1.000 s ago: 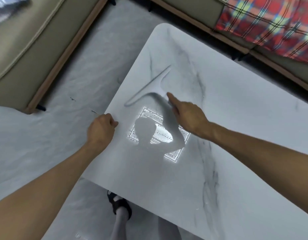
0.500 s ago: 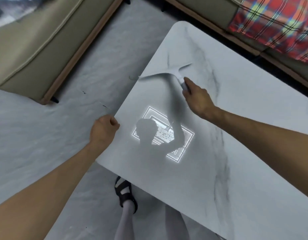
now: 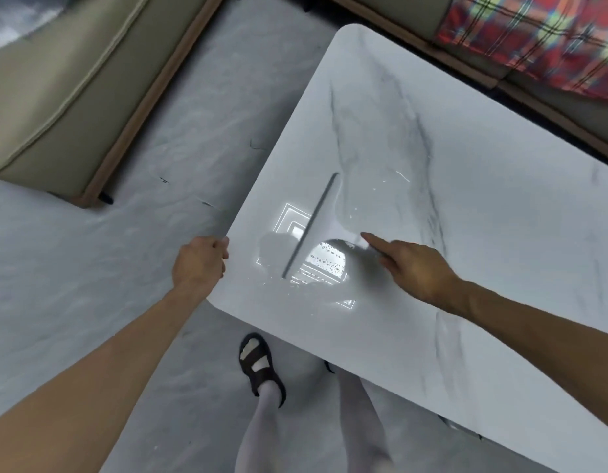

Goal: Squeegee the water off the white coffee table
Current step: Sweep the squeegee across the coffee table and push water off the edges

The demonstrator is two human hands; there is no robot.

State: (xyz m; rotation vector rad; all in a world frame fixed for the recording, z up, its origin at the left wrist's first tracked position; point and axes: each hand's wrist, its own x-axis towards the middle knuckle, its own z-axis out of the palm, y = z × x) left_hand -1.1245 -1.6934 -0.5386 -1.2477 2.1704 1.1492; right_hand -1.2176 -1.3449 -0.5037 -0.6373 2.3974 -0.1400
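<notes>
The white, grey-veined coffee table [image 3: 500,233] runs diagonally from the upper middle to the lower right of the frame. The left arm reaches in from the lower left, and the left hand [image 3: 200,264] is clenched on the table's near left edge, knuckles up and fingertips curled against the rim. The right arm comes in from the right edge. The right hand [image 3: 413,269] grasps the pale handle of the squeegee [image 3: 311,227], forefinger stretched out along it. The dark blade lies flat on the tabletop at the frame's centre, slanting up to the right across a bright reflected light [image 3: 324,262]. Water [image 3: 401,176] glints just right of the blade. A sandal [image 3: 259,363] stands on the floor [image 3: 91,268] at lower centre.
</notes>
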